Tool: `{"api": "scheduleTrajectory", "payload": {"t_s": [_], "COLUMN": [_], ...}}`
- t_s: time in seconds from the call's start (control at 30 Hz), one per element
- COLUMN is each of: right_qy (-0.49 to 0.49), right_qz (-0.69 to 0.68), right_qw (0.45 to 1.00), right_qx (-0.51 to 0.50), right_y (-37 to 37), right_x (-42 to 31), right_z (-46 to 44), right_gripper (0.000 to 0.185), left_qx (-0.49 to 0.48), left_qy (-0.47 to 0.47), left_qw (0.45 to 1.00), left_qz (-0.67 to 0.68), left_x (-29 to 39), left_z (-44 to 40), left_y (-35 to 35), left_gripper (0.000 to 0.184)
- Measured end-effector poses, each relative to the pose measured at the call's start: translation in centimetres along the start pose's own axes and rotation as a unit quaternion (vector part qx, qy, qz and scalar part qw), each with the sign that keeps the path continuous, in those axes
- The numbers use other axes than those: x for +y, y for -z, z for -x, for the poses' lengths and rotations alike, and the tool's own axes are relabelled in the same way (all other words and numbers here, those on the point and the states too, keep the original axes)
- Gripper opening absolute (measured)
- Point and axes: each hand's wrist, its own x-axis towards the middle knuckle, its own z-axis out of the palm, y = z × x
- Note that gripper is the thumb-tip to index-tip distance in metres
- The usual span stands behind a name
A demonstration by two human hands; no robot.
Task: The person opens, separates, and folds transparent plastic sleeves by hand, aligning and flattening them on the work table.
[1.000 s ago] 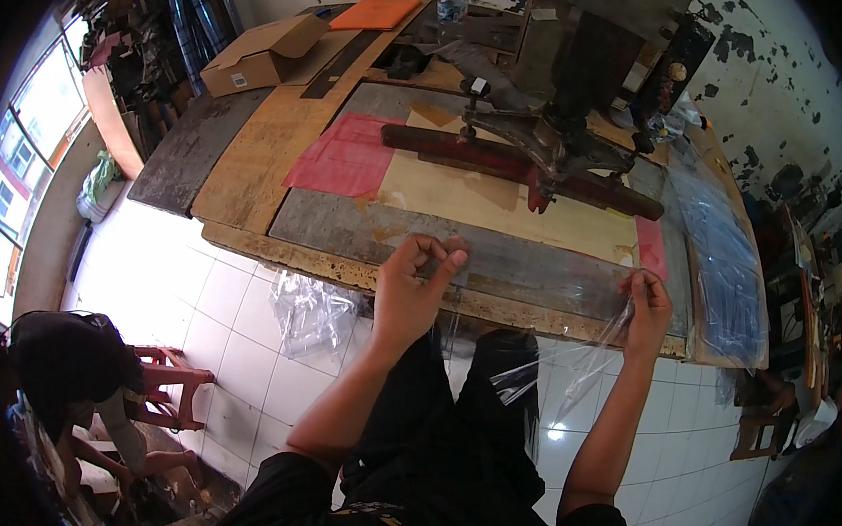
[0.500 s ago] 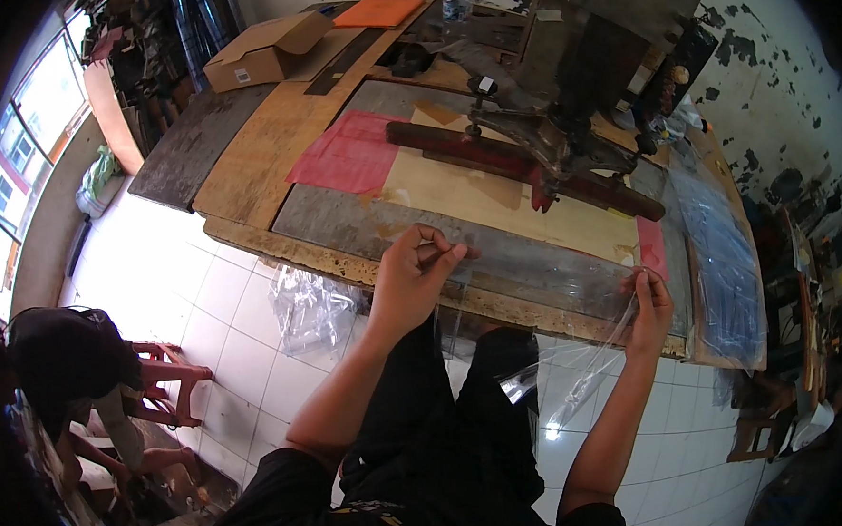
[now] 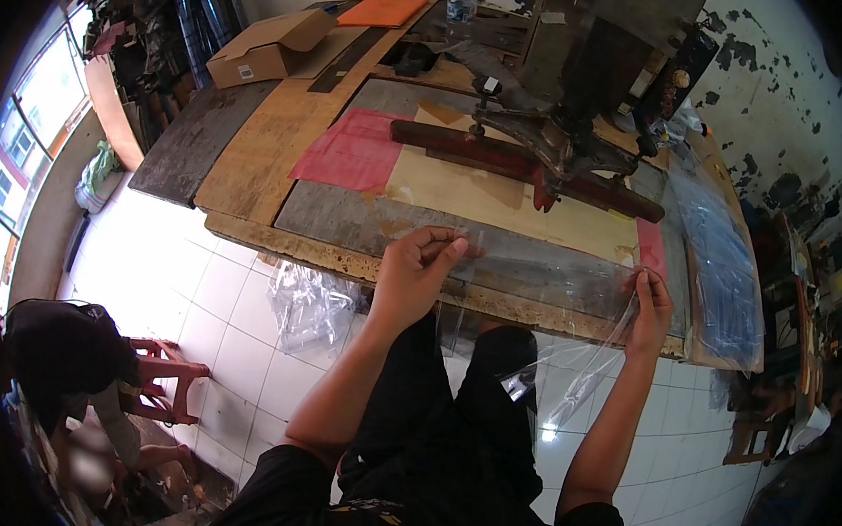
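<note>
A clear plastic sheet stretches between my two hands at the front edge of the worktable. My left hand pinches its left end between thumb and fingers, above the grey metal plate. At the right end my right hand pinches the other corner, and loose film hangs below it towards my lap. Beyond the hands, a dark red metal bar of a press lies over a cream sheet and pink sheets on the plate.
A stack of clear plastic film lies on the table's right side. An open cardboard box and an orange folder stand at the back left. Crumpled plastic hangs below the front edge. A person sits low at left beside a red stool.
My left hand has shifted very slightly, its fingers a little more extended along the film. The right hand keeps its pinch in nearly the same place. The seated person's head has moved a little.
</note>
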Motion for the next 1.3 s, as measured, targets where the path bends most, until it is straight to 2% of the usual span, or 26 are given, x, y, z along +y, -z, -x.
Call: {"api": "scheduleTrajectory", "payload": {"t_s": [0.3, 0.37, 0.57, 0.6, 0.9, 1.13, 1.3], "right_qy": [0.002, -0.007, 0.003, 0.002, 0.054, 0.094, 0.096], "right_qz": [0.002, 0.017, -0.001, -0.002, 0.063, 0.087, 0.058], "right_qw": [1.0, 0.999, 1.0, 1.0, 0.996, 0.992, 0.994], "right_qx": [0.005, 0.027, -0.003, 0.002, 0.011, 0.004, -0.011], "right_y": [0.1, -0.1, 0.3, 0.2, -1.1, -1.2, -1.6], "right_x": [-0.1, -0.2, -0.7, -1.0, -6.0, -6.6, -5.6], "right_z": [0.1, 0.2, 0.5, 0.8, 3.0, 3.3, 3.7], "right_gripper": [0.029, 0.028, 0.024, 0.023, 0.025, 0.025, 0.02], "left_qx": [0.022, 0.023, 0.047, 0.061, 0.039, 0.036, 0.071], "left_qy": [0.015, 0.01, -0.009, -0.006, -0.047, -0.037, -0.055], "left_qw": [1.0, 0.996, 0.996, 0.991, 0.997, 0.998, 0.996], "left_qz": [-0.006, -0.081, -0.073, -0.118, -0.055, -0.042, -0.007], "left_x": [0.9, 1.3, 0.4, 1.1, 1.8, 2.5, 1.8], "left_z": [0.3, 0.3, -0.3, -0.3, -0.8, -0.4, -0.1], "left_y": [-0.3, -0.2, -0.2, -0.2, 0.9, 0.9, 0.4], "left_gripper": [0.028, 0.029, 0.03, 0.029, 0.03, 0.027, 0.025]}}
